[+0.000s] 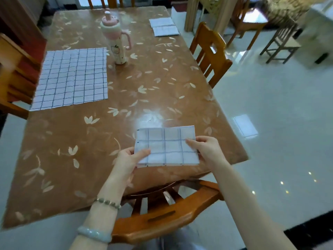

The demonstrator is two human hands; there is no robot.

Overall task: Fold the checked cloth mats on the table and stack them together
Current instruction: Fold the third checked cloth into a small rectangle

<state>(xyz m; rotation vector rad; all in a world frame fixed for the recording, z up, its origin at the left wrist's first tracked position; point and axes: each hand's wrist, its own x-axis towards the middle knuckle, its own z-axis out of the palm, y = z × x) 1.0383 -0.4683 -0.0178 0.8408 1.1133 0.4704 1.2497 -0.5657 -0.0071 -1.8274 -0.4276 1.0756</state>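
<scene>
The folded mat [167, 147] was held over the near right corner of the tabletop [162, 91], above the back of a chair [162, 219] pushed in at that edge. The left hand [128, 160] pinched its lower left corner, thumb on top and fingers underneath. The right hand [203, 149] gripped the right edge, with its fingers curled over the cloth. A grip at both ends appeared to serve two purposes: it kept the layers aligned and stopped the fold from springing open. With fingers under the cloth, the mat was probably raised off the surface rather than resting on it. A flat mat [72, 78] lay fully spread near the left edge, so at least one fold cycle remained. Two far mats [164, 27], already folded, lay near the far right edge; whether they met edge to edge or overlapped slightly could not be told. They probably marked the stacking point, which would mean carrying the held mat the length of the tabletop. A pink bottle [117, 40] stood upright just beside the flat mat's far right corner, close enough to be knocked over when that cloth is lifted.
</scene>
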